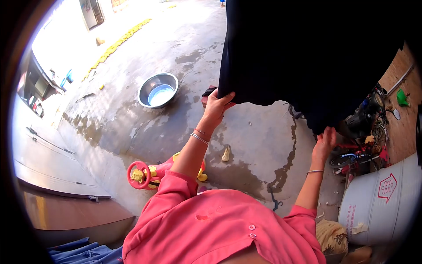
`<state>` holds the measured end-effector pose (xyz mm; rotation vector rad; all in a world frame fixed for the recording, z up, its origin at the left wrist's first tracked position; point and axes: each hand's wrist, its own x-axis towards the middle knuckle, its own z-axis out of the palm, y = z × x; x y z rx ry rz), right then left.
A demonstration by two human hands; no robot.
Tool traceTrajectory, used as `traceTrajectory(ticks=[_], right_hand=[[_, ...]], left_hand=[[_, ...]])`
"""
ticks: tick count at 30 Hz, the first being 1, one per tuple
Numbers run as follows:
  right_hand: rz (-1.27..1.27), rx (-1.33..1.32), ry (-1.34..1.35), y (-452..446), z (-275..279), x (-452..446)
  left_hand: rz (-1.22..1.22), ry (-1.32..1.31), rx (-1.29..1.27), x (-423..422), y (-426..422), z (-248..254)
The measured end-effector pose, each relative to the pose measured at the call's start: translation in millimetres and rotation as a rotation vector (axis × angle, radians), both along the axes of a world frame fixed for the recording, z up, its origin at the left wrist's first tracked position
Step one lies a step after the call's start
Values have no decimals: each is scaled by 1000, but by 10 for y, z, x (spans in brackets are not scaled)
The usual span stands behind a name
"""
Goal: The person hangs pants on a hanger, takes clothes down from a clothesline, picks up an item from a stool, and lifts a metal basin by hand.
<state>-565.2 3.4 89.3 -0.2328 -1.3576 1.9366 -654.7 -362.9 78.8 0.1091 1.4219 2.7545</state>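
Observation:
A large dark cloth, black or very dark navy [303, 57], hangs in front of me and fills the upper right of the view. It looks like a garment, but its kind cannot be made out. My left hand [215, 108] pinches its lower left corner between thumb and fingers. Further right and lower, my right hand [324, 140] grips the bottom edge, which bunches and droops there. Both arms reach forward, in pink sleeves, with bracelets at the wrists. The upper part of the cloth runs out of view.
A metal basin [148, 86] with something pale blue inside stands on the wet concrete. Below my left arm is a pink ride-on toy [163, 169]. At right are bikes [349, 159] and a big white drum [373, 200]. Blue denim [85, 253] lies lower left; a hook [275, 202] lies nearby.

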Motion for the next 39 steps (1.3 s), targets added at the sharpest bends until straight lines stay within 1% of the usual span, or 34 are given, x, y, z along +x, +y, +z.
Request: traceTrajectory(ticks=[1, 2, 4, 5, 8, 9, 12, 13, 14, 15, 16, 18, 20, 22, 24, 25, 26, 28, 29, 30, 32, 34, 36, 38, 39], right_hand=[[17, 60, 27, 49, 55, 34], [33, 57, 27, 71, 109, 60], [-166, 72, -116, 64, 141, 85], [-80, 147, -122, 65, 88, 70], [40, 163, -72, 120, -95, 9], [31, 111, 16, -53, 93, 48], [55, 166, -54, -37, 139, 79], [57, 166, -53, -155, 202, 102], [169, 144, 36, -335, 238, 130], [282, 122, 124, -513, 270, 143], [287, 125, 122, -627, 272, 149], [375, 219, 98, -832, 260, 154], [416, 214, 94, -1045, 282, 131], [487, 282, 34, -1236, 266, 98], [473, 272, 56, -1362, 258, 41], [478, 301, 42, -1346, 209, -9], [482, 330, 28, -1349, 185, -43], [441, 296, 36, -1429, 279, -9], [414, 299, 52, -1411, 261, -19], [385, 302, 67, -1384, 243, -29], [398, 296, 53, -1343, 191, -53], [410, 288, 39, -1324, 160, -58], [438, 208, 21, -1323, 142, -52], [461, 187, -6, -1288, 119, -49], [484, 165, -32, -1311, 145, -39]], left_hand=[[-5, 6, 11, 32, -7, 41], [11, 6, 8, 25, -14, 43], [39, 1, -28, 9, -38, 20], [38, 26, 5, -39, -16, -69], [-45, 31, 3, 54, 91, 1], [-26, 59, 3, 63, 119, 6], [8, 77, -22, 139, 178, 50], [23, 140, -53, 141, 207, 35], [38, 204, -84, 147, 237, 17], [10, 215, -91, 226, 281, 87], [27, 224, -117, 315, 349, 161], [-98, 227, -130, 330, 455, 72], [-237, 248, -118, 387, 578, 91], [-367, 241, -22, 489, 701, 174], [-525, 246, 68, 590, 766, 267], [-554, 214, 108, 597, 818, 246], [-549, 214, 108, 604, 800, 246], [-499, 172, 42, 631, 771, 273], [-443, 187, 35, 614, 773, 212], [-443, 187, 38, 582, 763, 144], [-361, 140, -53, 494, 738, 19], [-355, 95, -27, 490, 705, 36], [-228, 76, -43, 516, 676, 68], [-250, 64, -33, 539, 652, 89], [-300, 38, 12, 546, 645, 104]])
